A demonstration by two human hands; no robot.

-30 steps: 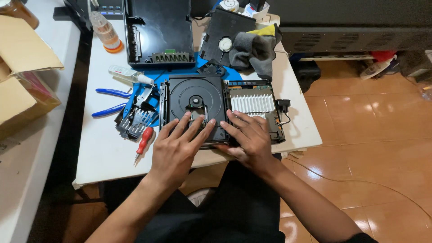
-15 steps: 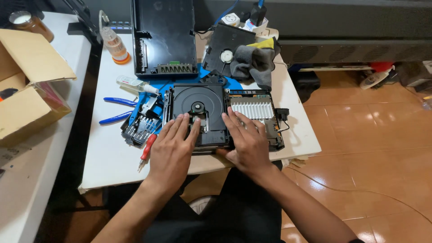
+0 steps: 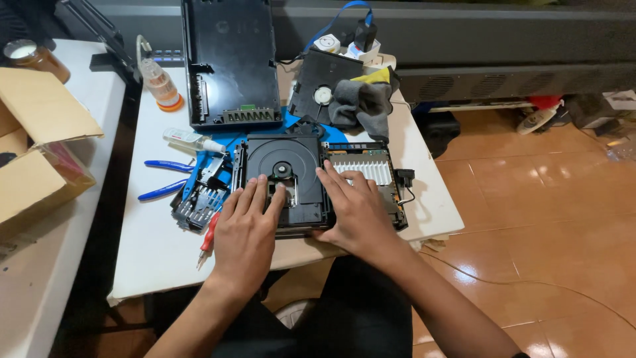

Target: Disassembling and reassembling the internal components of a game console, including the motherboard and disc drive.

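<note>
Opened disc drive point(image 3: 285, 176) sits mid-worktop point(image 3: 152, 265), front edge toward me. My left hand point(image 3: 245, 229) and right hand point(image 3: 354, 205) lie flat, fingers spread, gripping nothing. I judge even, light pressure best, avoiding the finned heatsink point(image 3: 363, 171). Red screwdriver point(image 3: 208, 237) lies near left.

Left hand point(image 3: 246, 233), right hand point(image 3: 358, 211): bare, no rings, no gloves. Forearms bare, no sleeves reaching wrists. Dark trousers over lap.
</note>
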